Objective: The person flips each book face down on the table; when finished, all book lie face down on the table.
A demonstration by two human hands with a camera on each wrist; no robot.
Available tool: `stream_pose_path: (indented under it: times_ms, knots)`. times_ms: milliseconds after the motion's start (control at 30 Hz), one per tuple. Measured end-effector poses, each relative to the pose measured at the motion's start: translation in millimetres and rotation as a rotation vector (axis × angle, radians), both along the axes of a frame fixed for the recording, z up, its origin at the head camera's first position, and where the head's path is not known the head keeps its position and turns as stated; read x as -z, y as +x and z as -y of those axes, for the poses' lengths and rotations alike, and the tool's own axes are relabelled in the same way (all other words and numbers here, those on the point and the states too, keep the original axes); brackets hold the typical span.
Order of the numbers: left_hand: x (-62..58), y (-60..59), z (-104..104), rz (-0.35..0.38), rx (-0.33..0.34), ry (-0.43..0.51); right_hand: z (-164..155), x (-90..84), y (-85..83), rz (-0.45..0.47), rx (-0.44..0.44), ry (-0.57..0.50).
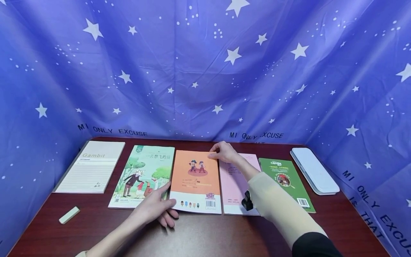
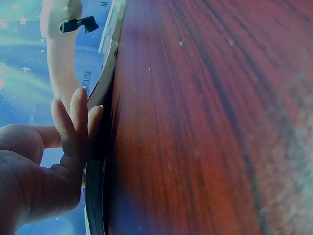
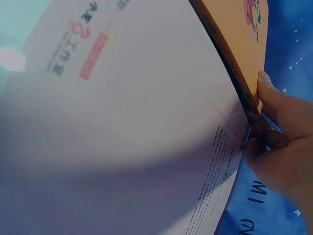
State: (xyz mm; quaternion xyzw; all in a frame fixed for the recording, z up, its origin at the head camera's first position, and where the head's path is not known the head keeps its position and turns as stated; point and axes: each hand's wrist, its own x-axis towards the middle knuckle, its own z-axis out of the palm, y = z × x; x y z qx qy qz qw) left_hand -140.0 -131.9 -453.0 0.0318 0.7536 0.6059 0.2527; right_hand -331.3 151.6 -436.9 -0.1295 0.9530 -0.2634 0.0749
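Counter [image 1: 199, 235], back row, left to right: notepad [image 1: 91, 167], storybook [image 1: 143, 175], middle book [image 1: 196, 181] overlapping its right neighbour [image 1: 236, 178], another book [image 1: 285, 182], flat case [image 1: 314, 170]. Eraser [image 1: 69, 215] lies front left.

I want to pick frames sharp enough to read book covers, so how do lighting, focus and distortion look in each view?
Head view: evenly lit and sharp, wide-angle bending at the edges; orange book legible. Left wrist view: left hand and table soft, tinted blue. Right wrist view: right hand casts shadow over the pink book, print small and blurred.
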Motion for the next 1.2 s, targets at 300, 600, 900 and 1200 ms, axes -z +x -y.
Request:
stream_pose_path:
  times_ms: [300, 600, 900, 1200]
  knots:
    - [-0.3, 1.7, 1, 0.011, 0.025, -0.001, 2, 0.7, 0.4, -0.036, 0.0, 0.014]
    - [-0.1, 3.9, 4, 0.021, 0.036, 0.009, 1, 2.9, 0.6, -0.032, 0.0, 0.006]
    - [1.3, 7.5, 7, 0.017, 0.028, 0.009, -1, 2.7, 2.6, -0.046, 0.022, -0.017]
    - [0.9, 6.1, 15, -0.01, 0.057, 0.047, 4, -1.3, 6.9, -0.059, 0.083, -0.064]
